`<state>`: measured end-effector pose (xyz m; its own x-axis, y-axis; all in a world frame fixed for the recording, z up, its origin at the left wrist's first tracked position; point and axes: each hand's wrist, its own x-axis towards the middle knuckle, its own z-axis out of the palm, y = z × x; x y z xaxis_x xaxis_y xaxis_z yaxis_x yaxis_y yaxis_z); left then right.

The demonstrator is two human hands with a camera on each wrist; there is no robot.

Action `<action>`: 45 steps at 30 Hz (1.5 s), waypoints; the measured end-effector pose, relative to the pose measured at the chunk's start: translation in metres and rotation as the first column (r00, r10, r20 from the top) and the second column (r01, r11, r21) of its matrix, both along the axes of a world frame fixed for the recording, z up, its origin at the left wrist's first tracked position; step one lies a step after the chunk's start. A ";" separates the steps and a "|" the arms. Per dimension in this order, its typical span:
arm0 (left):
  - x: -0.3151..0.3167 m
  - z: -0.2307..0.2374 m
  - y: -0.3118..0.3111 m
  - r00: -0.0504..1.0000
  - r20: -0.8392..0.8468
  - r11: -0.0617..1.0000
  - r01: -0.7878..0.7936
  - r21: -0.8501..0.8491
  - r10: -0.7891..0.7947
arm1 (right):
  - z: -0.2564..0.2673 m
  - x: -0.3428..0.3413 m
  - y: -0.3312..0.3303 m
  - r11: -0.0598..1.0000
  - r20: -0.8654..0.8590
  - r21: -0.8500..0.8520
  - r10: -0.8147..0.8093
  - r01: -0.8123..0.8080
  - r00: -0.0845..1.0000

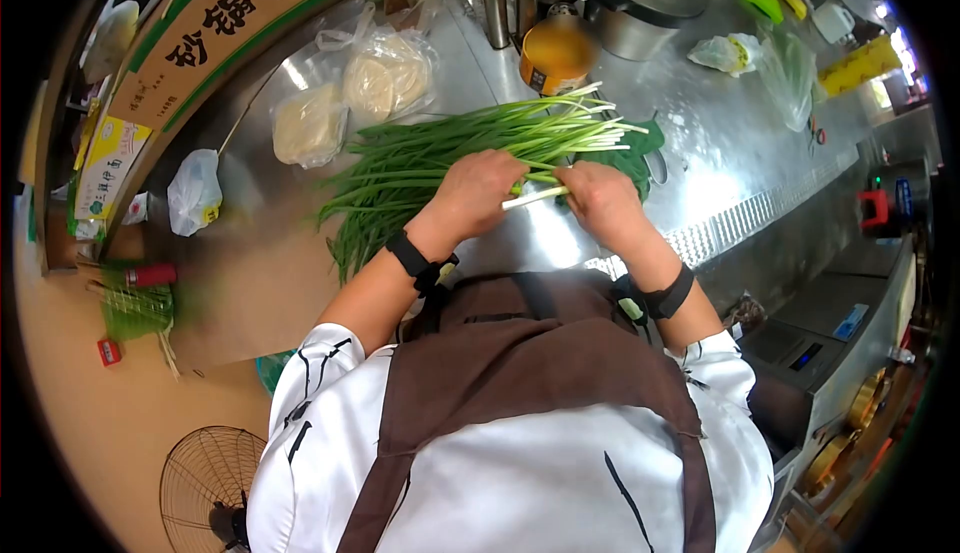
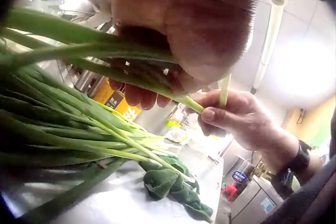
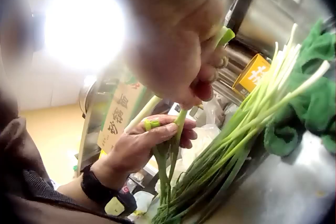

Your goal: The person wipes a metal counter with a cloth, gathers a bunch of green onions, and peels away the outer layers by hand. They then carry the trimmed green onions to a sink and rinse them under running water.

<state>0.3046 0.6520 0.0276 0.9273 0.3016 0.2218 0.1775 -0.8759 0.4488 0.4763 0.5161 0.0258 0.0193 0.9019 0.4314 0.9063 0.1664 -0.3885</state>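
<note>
A large bunch of scallions (image 1: pixel 420 148) lies on the steel counter (image 1: pixel 700 143), white ends towards the right. Just in front of it, my left hand (image 1: pixel 478 188) grips a few scallion stalks (image 2: pixel 94 50), their green leaves trailing left. My right hand (image 1: pixel 603 203) pinches the pale end of a held scallion between thumb and fingers, close beside the left hand. A separate white stalk (image 1: pixel 535 197) sticks out from the left hand towards the right one. The right wrist view shows a bit of green (image 3: pixel 227 37) poking out past the right fingers.
A crumpled green cloth (image 1: pixel 640 158) lies by the white ends. Behind stand an orange tin (image 1: pixel 557 58) and a lidded pot (image 1: pixel 645 3). Bagged round wrappers (image 1: pixel 388 75) and another bagged stack (image 1: pixel 310 125) sit at the back left. Scissors (image 1: pixel 818 133) lie at the right.
</note>
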 end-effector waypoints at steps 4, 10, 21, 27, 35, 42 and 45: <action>-0.005 -0.002 -0.004 0.999 0.002 0.999 -0.035 0.041 0.035 | -0.002 -0.015 -0.002 0.999 -0.051 -0.034 -0.032 0.030 0.998; -0.009 -0.006 -0.004 0.984 0.139 0.993 -0.116 0.016 0.113 | 0.014 -0.027 -0.002 0.990 -0.100 -0.109 -0.098 0.087 0.990; -0.043 0.002 0.022 0.991 0.006 0.960 -0.131 -0.246 0.136 | 0.018 -0.003 -0.011 0.881 -0.489 -0.465 -0.174 -0.087 0.855; -0.039 0.000 0.001 0.999 -0.004 0.983 0.037 -0.181 -0.039 | 0.019 0.008 -0.013 0.849 -0.539 -0.499 -0.148 -0.172 0.829; -0.039 -0.015 -0.007 0.988 -0.014 0.988 -0.151 -0.040 0.151 | -0.004 -0.020 -0.015 0.869 -0.680 -0.432 -0.138 -0.242 0.720; -0.027 -0.019 -0.007 0.822 0.173 0.837 -0.510 -0.199 0.542 | -0.006 -0.025 0.014 0.897 -0.783 -0.358 -0.136 -0.260 0.607; -0.055 -0.035 0.034 0.553 0.275 0.617 -0.681 -0.396 0.787 | -0.012 -0.015 0.009 0.881 -0.830 -0.408 -0.250 -0.238 0.500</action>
<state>0.2495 0.6856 -0.0070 0.2011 0.9224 0.3297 0.4786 -0.3862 0.7886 0.4609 0.5247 0.0139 0.1542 0.9632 -0.2201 0.0897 -0.2355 -0.9677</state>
